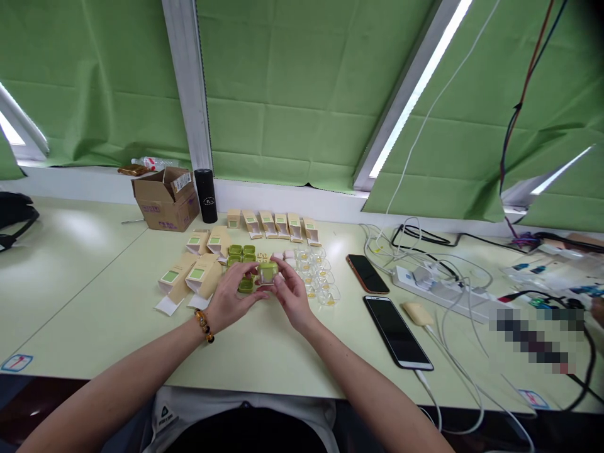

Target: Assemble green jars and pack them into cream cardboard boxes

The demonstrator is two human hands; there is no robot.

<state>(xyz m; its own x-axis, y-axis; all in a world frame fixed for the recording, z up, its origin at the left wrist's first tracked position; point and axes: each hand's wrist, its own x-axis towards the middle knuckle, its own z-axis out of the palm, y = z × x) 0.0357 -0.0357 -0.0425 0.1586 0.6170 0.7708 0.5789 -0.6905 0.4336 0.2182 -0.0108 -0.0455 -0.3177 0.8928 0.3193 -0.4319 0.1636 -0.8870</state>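
Note:
A small case [268, 273] with a green top and a clear lower part is held up over the table's middle. My left hand [234, 294] grips it from the left, index finger at its upper edge and thumb beneath. My right hand [293, 296] pinches its right side. Just behind and left of the case sit several small green square trays [242, 250], partly covered by my left hand. Small tan pieces [263, 257] and pale pink blocks [289, 255] lie behind the case. To the right are rows of clear plastic covers [323, 277] with yellow bits.
Beige cartons with green labels [175, 277] lie at left, with a row of more cartons [282, 225] at the back. A cardboard box [167, 201] and black tumbler [206, 196] stand behind. Phones [397, 331], a power strip [441, 292] and tangled cables occupy the right.

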